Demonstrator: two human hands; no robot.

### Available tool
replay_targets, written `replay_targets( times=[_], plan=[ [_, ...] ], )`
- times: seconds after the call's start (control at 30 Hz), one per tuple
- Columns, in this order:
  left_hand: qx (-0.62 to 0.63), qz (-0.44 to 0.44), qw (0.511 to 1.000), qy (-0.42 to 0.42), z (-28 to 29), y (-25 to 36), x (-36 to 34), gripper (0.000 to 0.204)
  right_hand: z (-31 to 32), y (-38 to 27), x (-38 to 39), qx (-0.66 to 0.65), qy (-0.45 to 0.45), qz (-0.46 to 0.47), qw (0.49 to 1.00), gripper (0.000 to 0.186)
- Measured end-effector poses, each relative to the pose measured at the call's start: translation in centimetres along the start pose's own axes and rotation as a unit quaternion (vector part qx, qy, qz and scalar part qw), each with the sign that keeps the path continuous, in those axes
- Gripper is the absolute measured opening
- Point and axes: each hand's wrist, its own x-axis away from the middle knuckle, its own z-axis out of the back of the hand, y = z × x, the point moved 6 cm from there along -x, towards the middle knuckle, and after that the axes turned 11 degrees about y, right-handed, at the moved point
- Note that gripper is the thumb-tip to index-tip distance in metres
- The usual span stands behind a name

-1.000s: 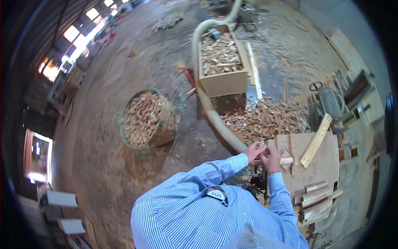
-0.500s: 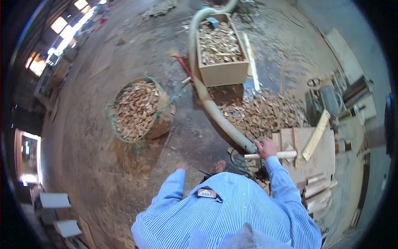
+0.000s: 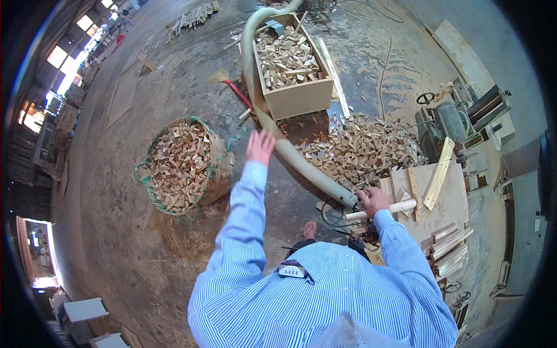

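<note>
My left hand [image 3: 260,146] reaches forward over the floor beside the ribbed hose [image 3: 296,155], open and holding nothing. On its left stands a woven basket [image 3: 218,178] with green ties, heaped with small wooden offcuts [image 3: 181,165]. My right hand [image 3: 375,200] is over the near left edge of the worktable [image 3: 444,217], close to the hose's end. Its fingers are bent and apart. A pale wooden stick [image 3: 402,206] passes beneath that hand; whether the palm presses on it cannot be made out. Both arms wear striped blue sleeves.
A wooden box [image 3: 300,100] full of offcuts stands ahead, a red-handled brush [image 3: 237,95] left of it. Loose offcuts [image 3: 371,148] pile up behind the worktable. A green machine with a handwheel [image 3: 449,123] is at right. Cut wood pieces [image 3: 449,249] lie near my right arm.
My left hand has moved forward and up from near my body, its arm now stretched out. The right hand stays by the stick and hose end. The view has shifted slightly.
</note>
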Motion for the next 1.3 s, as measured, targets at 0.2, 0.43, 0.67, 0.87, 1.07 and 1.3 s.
replay_targets(
  times=[0.2,0.43,0.67,0.87,1.07,1.3],
  plan=[
    [-0.173,0.067,0.982,0.038,-3.5,-2.4,-3.7,0.030,0.0,0.7,0.2,-0.017,0.046,-0.011,0.999,0.045],
    [-0.518,0.293,0.803,0.008,11.0,-19.9,17.0,0.043,-0.2,1.9,0.1,-0.017,0.048,-0.012,0.999,0.046],
    [-0.625,0.086,0.742,-0.229,-1.9,-18.9,24.8,0.074,0.8,2.0,1.2,-0.039,0.092,0.011,0.995,0.038],
    [-0.706,-0.121,0.583,-0.384,-11.7,-20.6,30.0,0.076,4.4,5.5,7.0,-0.105,0.298,0.027,0.948,0.028],
    [-0.760,-0.096,0.512,-0.389,-12.3,-25.8,33.7,0.054,6.7,14.0,17.7,0.029,0.287,-0.081,0.954,0.044],
    [-0.837,-0.093,0.436,-0.318,-12.5,-27.3,33.9,0.042,5.0,18.6,21.7,0.086,0.209,-0.118,0.967,0.054]
  ],
)
